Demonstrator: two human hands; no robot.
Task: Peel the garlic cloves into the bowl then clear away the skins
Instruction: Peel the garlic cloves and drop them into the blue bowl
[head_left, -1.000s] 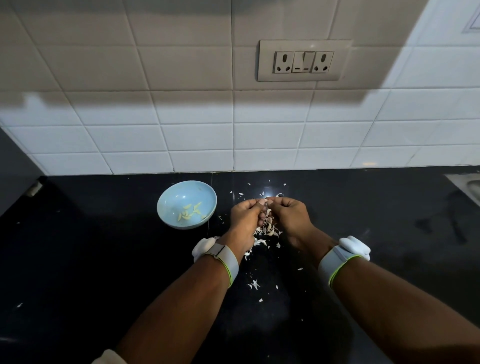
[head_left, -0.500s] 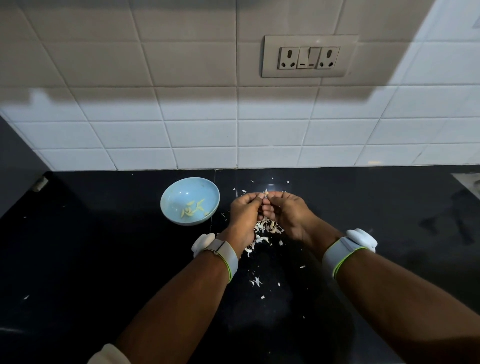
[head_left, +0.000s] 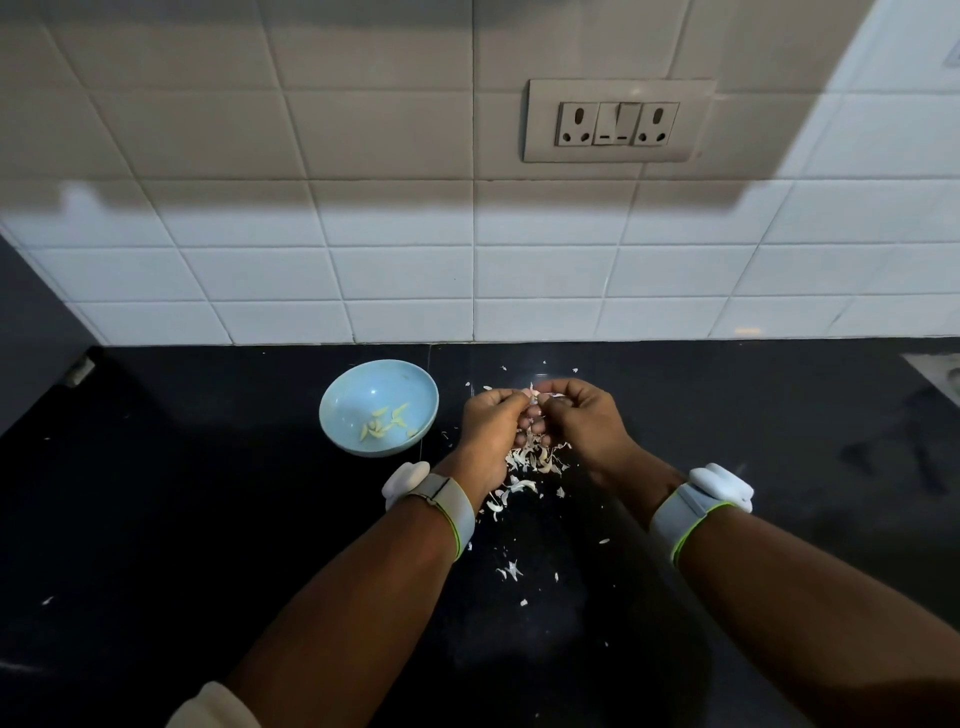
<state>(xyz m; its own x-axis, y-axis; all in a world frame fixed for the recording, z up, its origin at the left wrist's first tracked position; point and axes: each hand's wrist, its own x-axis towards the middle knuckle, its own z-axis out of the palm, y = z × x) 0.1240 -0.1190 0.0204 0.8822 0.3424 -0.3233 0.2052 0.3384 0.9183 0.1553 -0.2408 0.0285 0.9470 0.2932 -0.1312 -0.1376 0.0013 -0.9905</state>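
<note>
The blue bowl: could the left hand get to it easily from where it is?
Probably yes. The blue bowl sits just left of the left hand, with only bare counter between them.

The right hand has rolled its knuckles up over the garlic clove.

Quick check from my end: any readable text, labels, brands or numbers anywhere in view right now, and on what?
None readable.
Socket plate on the tiled wall: no legible marking, only pin holes and a switch.
Wrist bands: no print visible.
Bowl and black counter: plain, no labels.
</note>
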